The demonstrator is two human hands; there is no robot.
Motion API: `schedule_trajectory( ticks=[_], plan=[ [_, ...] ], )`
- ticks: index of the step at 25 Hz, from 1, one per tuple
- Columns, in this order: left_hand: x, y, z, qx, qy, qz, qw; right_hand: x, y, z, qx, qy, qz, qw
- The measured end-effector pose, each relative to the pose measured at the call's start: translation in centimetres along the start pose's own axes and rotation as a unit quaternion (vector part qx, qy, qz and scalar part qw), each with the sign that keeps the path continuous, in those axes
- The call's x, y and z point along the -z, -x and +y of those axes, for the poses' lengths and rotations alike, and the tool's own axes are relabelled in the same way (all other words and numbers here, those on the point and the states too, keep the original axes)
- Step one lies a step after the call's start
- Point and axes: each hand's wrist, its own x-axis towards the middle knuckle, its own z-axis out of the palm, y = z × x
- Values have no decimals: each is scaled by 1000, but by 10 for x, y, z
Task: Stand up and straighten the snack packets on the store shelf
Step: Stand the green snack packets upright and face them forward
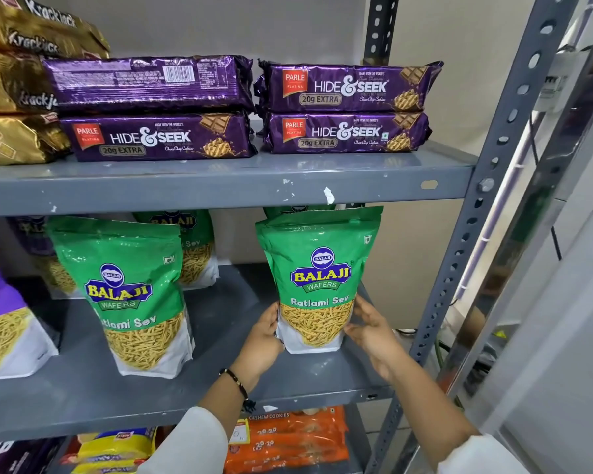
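A green Balaji Ratlami Sev packet [319,268] stands upright on the right of the middle grey shelf [220,381]. My left hand [264,340] grips its lower left edge and my right hand [374,330] presses its lower right edge. Another green Sev packet [131,289] stands upright to the left, leaning slightly. Two more green packets [196,248] stand behind, and one top [295,211] peeks out behind the held packet. A purple packet [4,319] stands at the far left.
The upper shelf [220,186] holds stacked purple Hide & Seek biscuit packs [346,107] and gold Krackjack packs [14,80]. A perforated grey upright [466,241] borders the right side. Orange cookie packs [288,439] and yellow packs [117,446] lie on the shelf below.
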Motion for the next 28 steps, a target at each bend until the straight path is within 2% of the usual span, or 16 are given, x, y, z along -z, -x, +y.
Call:
schedule_trajectory(
  ticks=[15,17,20,21,22,24,26,28],
  plan=[
    [5,-6,-7,-9,-31,-22,999,-10,8,1,-13,-5,50,999],
    [18,-13,-17,6,-72,-3,997,-16,8,6,-21,-33,123,992],
    [49,-15,-28,6,-92,5,996,-38,15,15,19,-114,306,945],
    [65,-12,-28,0,-87,-12,996,-53,19,17,27,-139,331,933],
    [80,-7,-27,-5,-83,-36,996,-68,23,17,24,-158,334,929],
    [125,4,-28,-12,-61,-56,996,-114,30,17,2,-186,288,940],
    [175,19,-33,8,9,-29,999,-160,31,16,-16,-206,210,955],
    [220,30,-43,47,59,43,996,-194,29,18,-31,-205,153,966]
  ],
)
